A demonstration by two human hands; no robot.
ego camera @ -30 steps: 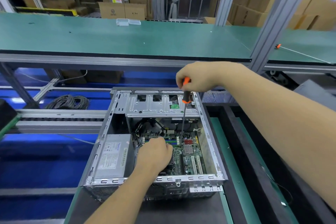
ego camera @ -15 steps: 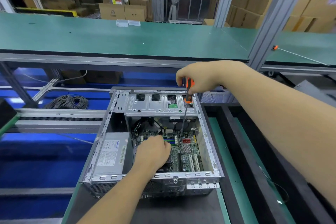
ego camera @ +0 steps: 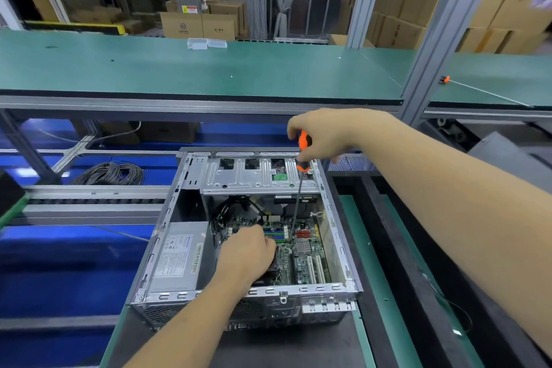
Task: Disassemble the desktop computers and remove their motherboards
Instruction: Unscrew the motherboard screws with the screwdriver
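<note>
We see the open grey metal desktop computer case [ego camera: 191,188] lying on the dark work surface, its green motherboard [ego camera: 301,260] on the case floor. The right hand [ego camera: 325,134] grips the orange-handled screwdriver [ego camera: 303,152], tip down on the board. The left hand [ego camera: 248,254] rests curled on the board; we cannot tell whether it holds anything.

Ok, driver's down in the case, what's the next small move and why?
Probably keep turning the screwdriver to back out that screw. The right hand grips its orange handle, the shaft reaches down to the motherboard beside the blue memory slots, and the left hand rests on the board inside the computer case.
</note>
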